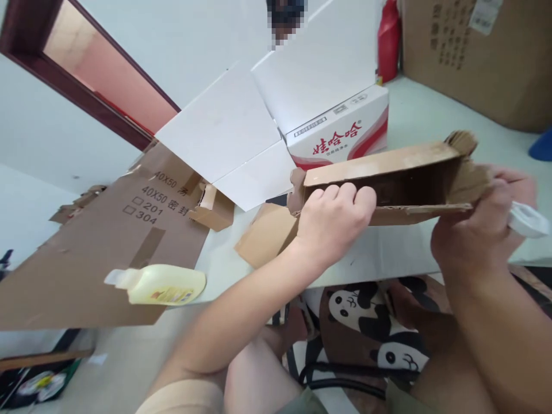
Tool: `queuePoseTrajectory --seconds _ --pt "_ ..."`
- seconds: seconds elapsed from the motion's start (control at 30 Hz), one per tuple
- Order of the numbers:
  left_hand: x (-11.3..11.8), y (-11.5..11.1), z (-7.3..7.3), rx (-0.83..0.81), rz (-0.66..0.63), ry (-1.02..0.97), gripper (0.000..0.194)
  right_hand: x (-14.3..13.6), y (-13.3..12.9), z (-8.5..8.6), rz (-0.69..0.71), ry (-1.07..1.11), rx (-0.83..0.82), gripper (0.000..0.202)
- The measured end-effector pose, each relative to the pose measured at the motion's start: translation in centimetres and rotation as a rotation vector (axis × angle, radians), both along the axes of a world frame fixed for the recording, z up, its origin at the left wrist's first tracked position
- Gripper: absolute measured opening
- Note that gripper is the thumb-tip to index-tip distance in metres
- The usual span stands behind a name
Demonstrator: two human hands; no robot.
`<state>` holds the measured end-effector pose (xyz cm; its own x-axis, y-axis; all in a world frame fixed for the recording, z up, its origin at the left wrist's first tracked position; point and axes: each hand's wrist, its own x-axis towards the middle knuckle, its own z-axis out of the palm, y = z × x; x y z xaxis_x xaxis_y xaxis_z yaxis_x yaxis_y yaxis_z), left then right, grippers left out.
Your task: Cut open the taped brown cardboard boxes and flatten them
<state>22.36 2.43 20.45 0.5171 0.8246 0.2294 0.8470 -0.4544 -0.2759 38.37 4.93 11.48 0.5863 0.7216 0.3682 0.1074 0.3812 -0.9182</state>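
A small open cardboard box is held tilted over the table, its dark hollow inside facing me and its end flaps ragged. My left hand is closed over its near edge, the fingers curled into the opening. At the right end, my right hand grips a flap and the corner. A white plastic object sticks out from this same hand; its kind I cannot make out. Beneath my left wrist lies a tan cardboard piece, partly hidden by it.
Behind stands a white carton with red print and raised flaps. A yellow bottle lies at the left near a large cardboard sheet. A small carton, a red bottle and a big brown box stand around the table.
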Motion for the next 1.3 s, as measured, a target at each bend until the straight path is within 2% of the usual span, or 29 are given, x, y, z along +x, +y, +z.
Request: queuePoseTrajectory --seconds 0.07,0.13,0.23,0.3,0.4,0.47,0.57,0.67,0.77,0.87,0.93,1.0,1.07,1.13,1.2,1.23,1.3 --pt "0.8 0.4 -0.6 -0.045 -0.019 0.055 0.012 0.4 0.6 -0.3 -0.069 0.139 0.229 0.025" --pt "1.0 0.5 -1.4 -0.115 -0.013 0.088 0.014 0.8 1.2 -1.2 -0.013 0.205 0.316 0.027" --pt "0.3 0.4 -2.5 -0.270 0.040 0.059 0.007 1.2 1.6 -2.4 0.126 0.094 0.122 0.026" --pt "-0.7 0.2 -2.9 -0.396 0.059 -0.034 0.011 1.3 1.4 -2.9 0.219 0.032 -0.057 0.024" --pt "-2.5 0.1 -2.8 -0.516 0.033 -0.317 0.023 1.2 0.9 -3.0 0.346 0.035 -0.253 0.023" --pt "-3.6 0.2 -2.6 -0.518 0.062 -0.530 0.037 0.9 0.6 -2.8 0.349 0.031 -0.272 0.024" --pt "-4.7 0.7 -2.2 -0.591 0.144 -0.638 0.047 0.1 0.7 -2.8 0.272 -0.019 -0.069 0.021" --pt "-5.1 1.3 -1.6 -0.747 0.207 -0.532 0.039 -0.5 0.8 -3.1 0.235 -0.121 0.148 0.018" --pt "-5.1 1.5 -0.9 -0.820 0.241 -0.445 0.025 -0.3 0.9 -3.7 0.237 -0.202 0.194 0.021" --pt "-5.1 1.7 -0.5 -0.855 0.206 -0.385 0.026 0.3 0.8 -4.3 0.260 -0.248 0.201 0.032" --pt "-5.4 1.9 -0.8 -0.829 0.165 -0.371 0.028 0.5 0.7 -4.5 0.283 -0.293 0.246 0.032" --pt "-6.1 2.4 -1.6 -0.747 0.133 -0.374 0.029 0.5 0.8 -4.5 0.277 -0.372 0.290 0.019" --pt "-7.4 2.9 -2.6 -0.602 0.137 -0.392 0.032 0.1 0.8 -4.3 0.259 -0.467 0.261 0.005" --pt "-9.2 3.3 -3.6 -0.402 0.198 -0.445 0.041 -0.4 1.0 -4.3 0.269 -0.524 0.184 0.004" --pt "-11.0 3.4 -4.3 -0.193 0.317 -0.556 0.054 -0.8 1.2 -4.5 0.309 -0.548 0.107 0.005" --pt "-11.8 3.3 -4.7 -0.153 0.375 -0.610 0.056 -0.9 1.3 -4.7 0.326 -0.553 0.078 0.003" --pt "-13.0 3.0 -5.1 -0.210 0.437 -0.717 0.051 -1.0 1.6 -5.2 0.343 -0.561 0.031 0.008"
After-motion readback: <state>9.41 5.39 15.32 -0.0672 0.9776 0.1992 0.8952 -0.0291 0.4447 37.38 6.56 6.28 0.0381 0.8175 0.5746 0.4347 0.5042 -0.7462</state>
